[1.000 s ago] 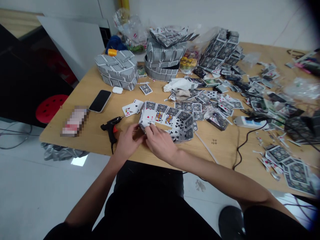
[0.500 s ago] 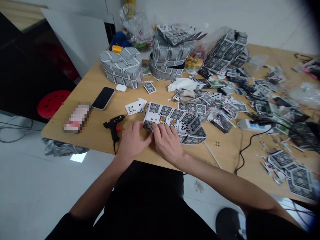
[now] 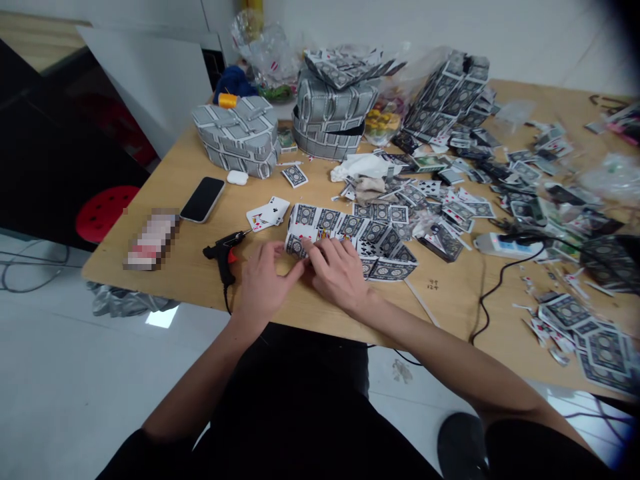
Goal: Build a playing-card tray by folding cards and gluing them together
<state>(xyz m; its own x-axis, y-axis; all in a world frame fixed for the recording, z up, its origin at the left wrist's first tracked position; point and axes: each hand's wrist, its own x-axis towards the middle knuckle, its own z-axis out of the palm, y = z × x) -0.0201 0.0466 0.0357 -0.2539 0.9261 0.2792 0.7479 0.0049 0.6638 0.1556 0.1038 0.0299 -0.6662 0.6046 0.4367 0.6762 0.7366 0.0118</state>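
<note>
A strip of joined playing cards point(image 3: 360, 233), some face up and some showing grey backs, lies on the wooden table point(image 3: 190, 267) in front of me. My right hand point(image 3: 339, 272) presses flat on its near left part with the fingers stretched out. My left hand point(image 3: 263, 280) is beside it, fingertips pinching the strip's left end. A black glue gun point(image 3: 223, 252) with an orange trigger lies just left of my left hand. Two loose face-up cards point(image 3: 267, 215) lie behind the gun.
A black phone point(image 3: 203, 199), a white earbud case point(image 3: 237, 177) and a blurred packet point(image 3: 150, 239) lie at the left. Boxes covered in card backs point(image 3: 240, 135) point(image 3: 330, 113) stand at the back. Several loose cards point(image 3: 450, 200) litter the right side, with a power strip point(image 3: 503, 245) and black cable point(image 3: 487, 293).
The card strip, raised and folded a second ago, now lies flatter on the table. My right hand has spread flat over it; my left hand stays at its left end.
</note>
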